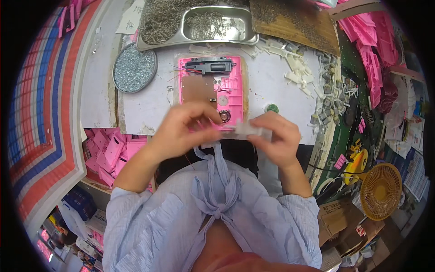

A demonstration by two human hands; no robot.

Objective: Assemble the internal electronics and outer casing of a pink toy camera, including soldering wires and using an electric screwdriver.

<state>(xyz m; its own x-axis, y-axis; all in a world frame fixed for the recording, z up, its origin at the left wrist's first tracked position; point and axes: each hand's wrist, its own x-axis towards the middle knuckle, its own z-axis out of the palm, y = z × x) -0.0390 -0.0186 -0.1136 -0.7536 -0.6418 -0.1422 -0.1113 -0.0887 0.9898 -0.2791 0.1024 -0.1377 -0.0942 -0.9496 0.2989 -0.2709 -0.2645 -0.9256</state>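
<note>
Currently right hand (282,138) pinches whitish piece (246,129) (blurred) by pink casing (232,85); left hand (185,124) half-curled opposite, can't tell if gripping.

A white tabletop (278,93) carries a metal tray (179,41) at the frame's top centre and a round dish (134,92) of small silvery pieces (134,68) at upper left. Loose white plastic parts (297,68) lie scattered at upper right.
</note>
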